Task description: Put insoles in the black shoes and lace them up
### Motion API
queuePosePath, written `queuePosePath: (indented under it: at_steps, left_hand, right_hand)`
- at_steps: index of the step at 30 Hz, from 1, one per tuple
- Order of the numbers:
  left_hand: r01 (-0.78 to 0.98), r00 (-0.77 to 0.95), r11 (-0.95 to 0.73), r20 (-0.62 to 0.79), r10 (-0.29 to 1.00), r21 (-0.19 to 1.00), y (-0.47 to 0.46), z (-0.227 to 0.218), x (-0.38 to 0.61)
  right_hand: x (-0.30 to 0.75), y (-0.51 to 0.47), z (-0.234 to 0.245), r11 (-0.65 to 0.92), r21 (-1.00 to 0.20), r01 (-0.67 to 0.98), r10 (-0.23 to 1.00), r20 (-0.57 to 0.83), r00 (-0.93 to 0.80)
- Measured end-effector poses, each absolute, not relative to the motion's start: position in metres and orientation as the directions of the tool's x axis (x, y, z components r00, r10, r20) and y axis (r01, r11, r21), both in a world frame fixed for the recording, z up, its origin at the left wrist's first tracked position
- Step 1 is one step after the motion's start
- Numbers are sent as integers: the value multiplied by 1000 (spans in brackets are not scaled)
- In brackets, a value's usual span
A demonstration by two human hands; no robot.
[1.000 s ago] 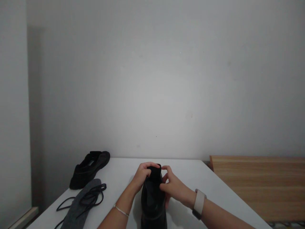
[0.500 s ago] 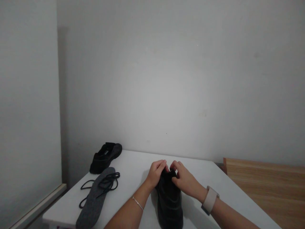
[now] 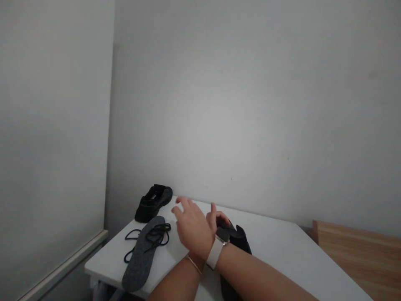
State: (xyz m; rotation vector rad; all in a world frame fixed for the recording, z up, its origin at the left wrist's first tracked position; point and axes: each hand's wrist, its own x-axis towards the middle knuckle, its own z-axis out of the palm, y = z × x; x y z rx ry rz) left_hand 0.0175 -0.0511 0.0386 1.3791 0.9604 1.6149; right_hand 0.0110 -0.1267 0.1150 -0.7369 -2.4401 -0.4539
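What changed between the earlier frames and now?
The right hand let go of the near black shoe and swung left, crossing over the left arm, fingers open. The camera view turned left. The left hand stays at the near black shoe, whose own shift is hidden. Far black shoe, grey insole and black shoelace: as before.

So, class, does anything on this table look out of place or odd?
Yes: a grey insole lies on the white table outside the far black shoe, with a black lace sprawled across it, unthreaded.
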Motion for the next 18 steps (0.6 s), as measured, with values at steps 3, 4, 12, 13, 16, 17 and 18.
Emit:
queuePosePath:
  at_steps: [3,4,12,13,16,17,18]
  left_hand:
    - [-82,-128,-427,415,901,901,-51,41,19]
    - [-82,-132,-436,424,896,896,-51,41,20]
    - [-86,-100,-450,442,892,889,-51,41,19]
    - [-85,-101,-449,441,892,889,-51,41,19]
    - [-77,-126,-442,432,893,893,-48,40,17]
    - [-67,-127,-443,433,892,894,-48,40,17]
    - [-55,-119,-445,437,892,894,-47,39,16]
  right_hand:
    - [-24,-121,95,895,273,353,246,358,-901]
    - [-33,-118,88,902,274,333,249,299,-921]
    - [-58,-100,64,914,49,402,390,162,-906]
    - [-57,-99,65,913,-5,408,403,172,-899]
    - [-51,-93,75,891,-140,431,453,229,-862]
    - [-46,-89,81,878,-177,445,477,258,-840]
    - [-41,-84,88,860,-225,458,508,292,-810]
